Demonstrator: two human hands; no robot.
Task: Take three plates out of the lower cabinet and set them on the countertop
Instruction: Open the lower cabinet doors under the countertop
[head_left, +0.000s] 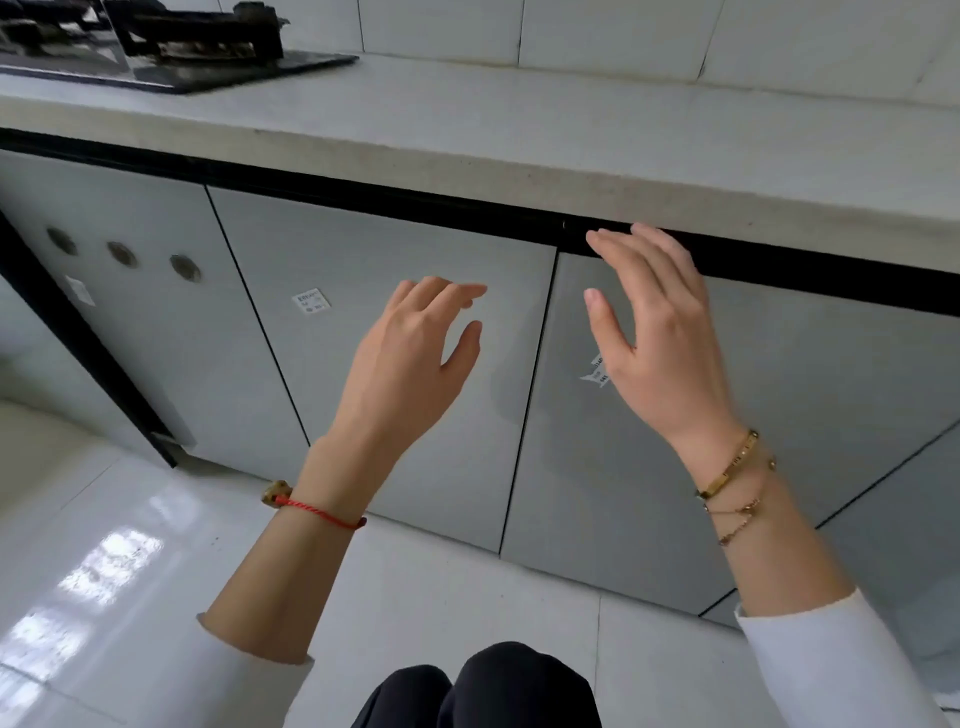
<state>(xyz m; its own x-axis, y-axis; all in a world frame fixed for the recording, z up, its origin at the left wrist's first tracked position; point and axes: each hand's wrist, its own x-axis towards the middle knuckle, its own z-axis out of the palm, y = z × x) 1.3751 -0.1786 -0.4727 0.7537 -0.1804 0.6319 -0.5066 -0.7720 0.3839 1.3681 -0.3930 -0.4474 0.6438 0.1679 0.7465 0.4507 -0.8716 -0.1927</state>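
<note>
- While both hands are raised before the lower cabinet (395, 291), its grey doors are all closed, so the plates cannot be seen from here.
- The left hand (410, 358) hovers in front of the middle door, fingers loosely extended and thumb apart, holding nothing; whether it touches the door cannot be told.
- The right hand (654, 332) is higher, fingers spread and relaxed, its fingertips (602, 244) reaching the dark strip (363, 192) under the countertop's edge, at the top of the right door (810, 415); it grips nothing.
- The countertop (519, 124) runs pale across the top of the view, with a black gas hob (171, 52) at its far left.
- A red cord bracelet (319, 512) circles the left wrist and gold bracelets (735, 480) circle the right.
- The leftmost door has three round vents (122, 254); small white stickers sit on the doors.
- Glossy white floor tiles (130, 545) lie below, and dark-trousered knees (498, 686) show at the bottom edge.
</note>
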